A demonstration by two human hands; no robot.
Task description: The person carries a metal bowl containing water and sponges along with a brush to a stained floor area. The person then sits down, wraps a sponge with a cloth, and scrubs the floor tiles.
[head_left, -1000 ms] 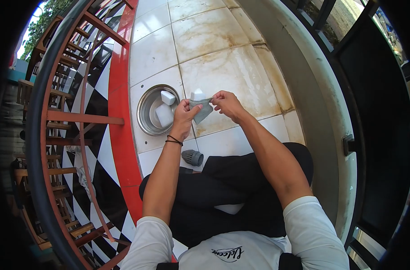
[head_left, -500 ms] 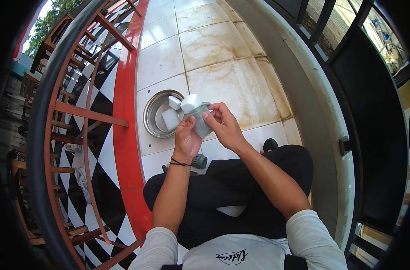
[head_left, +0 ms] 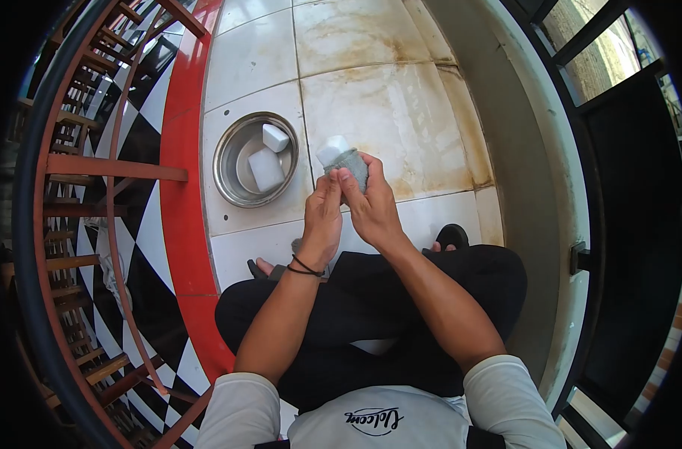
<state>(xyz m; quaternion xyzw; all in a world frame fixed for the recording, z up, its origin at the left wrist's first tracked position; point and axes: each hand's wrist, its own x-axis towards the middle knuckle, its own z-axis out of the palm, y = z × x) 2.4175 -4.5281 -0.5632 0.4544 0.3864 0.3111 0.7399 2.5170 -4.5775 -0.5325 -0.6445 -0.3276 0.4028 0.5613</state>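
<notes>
Both hands meet around a small grey fabric pouch, and a white block sticks out of its mouth. My left hand is closed on the pouch's near left edge, thumb close to the other thumb. Wrapped along the pouch's right side are the fingers of my right hand, its thumb pressing the front. Most of the pouch's lower part is hidden by the hands. To the left, a round metal bowl on the tiles holds a larger white block and a smaller white block.
A grey object, mostly hidden, lies behind my left wrist. A red ledge and brown metal railing run along the left. On the right stand a low wall and a black gate. Stained white tiles stretch ahead.
The pouch and its block have moved away from the bowl, to the right. The block sits deeper in the pouch, and my right hand has wrapped further around it. The view has shifted.
</notes>
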